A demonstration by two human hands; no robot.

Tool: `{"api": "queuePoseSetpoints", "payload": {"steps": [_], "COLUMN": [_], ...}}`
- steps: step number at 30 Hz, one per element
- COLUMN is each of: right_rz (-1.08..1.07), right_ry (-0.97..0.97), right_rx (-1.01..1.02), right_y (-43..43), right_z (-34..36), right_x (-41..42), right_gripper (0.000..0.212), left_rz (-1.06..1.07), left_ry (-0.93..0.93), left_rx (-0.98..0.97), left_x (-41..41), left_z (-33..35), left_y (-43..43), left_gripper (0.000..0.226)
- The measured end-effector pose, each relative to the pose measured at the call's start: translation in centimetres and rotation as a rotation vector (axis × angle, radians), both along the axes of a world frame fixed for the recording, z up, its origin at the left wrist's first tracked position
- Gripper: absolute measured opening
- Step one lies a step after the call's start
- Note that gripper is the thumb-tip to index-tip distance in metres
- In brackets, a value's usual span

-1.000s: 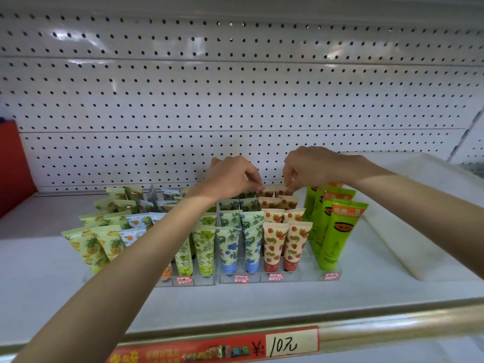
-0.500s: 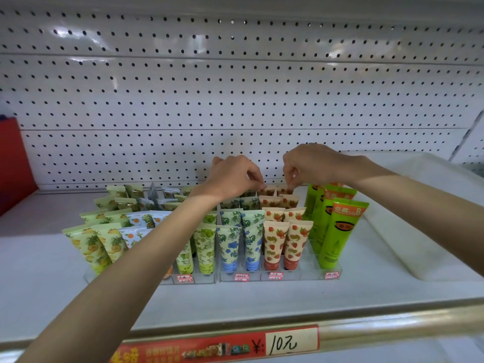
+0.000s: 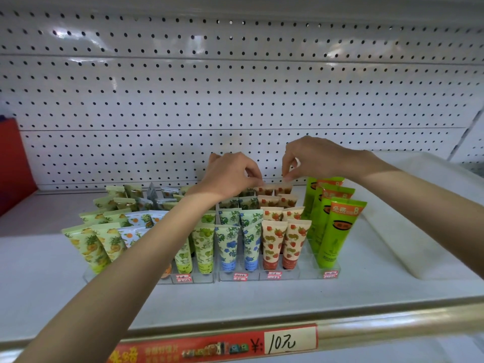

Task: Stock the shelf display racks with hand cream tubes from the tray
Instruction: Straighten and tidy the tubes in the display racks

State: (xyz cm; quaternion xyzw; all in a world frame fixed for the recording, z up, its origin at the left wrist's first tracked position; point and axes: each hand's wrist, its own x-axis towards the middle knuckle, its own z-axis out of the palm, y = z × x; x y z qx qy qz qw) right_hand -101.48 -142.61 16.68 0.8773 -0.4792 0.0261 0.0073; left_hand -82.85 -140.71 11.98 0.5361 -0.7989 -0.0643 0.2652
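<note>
"Hand cream tubes [image 3: 251, 239]: location?"

"Standing in rows in the clear display racks [image 3: 277, 275], mid-shelf [image 3: 262, 299]. The white tray [image 3: 398, 260] lies at the shelf's right edge."

"Hands?"

"Both curled. My left hand [image 3: 230, 176] and right hand [image 3: 319, 158] each pinch the crimped top of a back-row strawberry tube [image 3: 265, 190], near the shelf's rear edge."

"Step, and next move?"

"Seating, I judge. Next: settle each tube upright in its slot, release, then check the tray."

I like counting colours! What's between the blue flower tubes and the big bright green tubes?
In the head view, the cream-coloured strawberry-print tubes with red caps stand between the blue-flower-print tubes and the tall bright green tubes.
</note>
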Motion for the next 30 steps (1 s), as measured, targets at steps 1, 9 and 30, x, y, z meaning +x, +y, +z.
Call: {"api": "queuePoseSetpoints", "payload": {"steps": [1,9,30], "right_rz": [0.001,0.025,0.027], "right_ry": [-0.030,0.045,0.157], "right_rx": [0.008,0.173,0.062], "right_y": [0.1,1.9,2.1], "right_z": [0.2,0.5,-0.3], "right_x": [-0.1,-0.2,-0.1], "right_gripper": [0.013,0.019,0.009], "left_rz": [-0.009,-0.068,-0.068], "left_ry": [0.006,-0.053,-0.022], "left_rx": [-0.007,0.065,0.063], "left_x": [0.1,-0.3,-0.3], "left_z": [0.1,-0.1,-0.5], "left_y": [0.3,1.4,1.6], "left_gripper": [0.011,0.017,0.021]}}
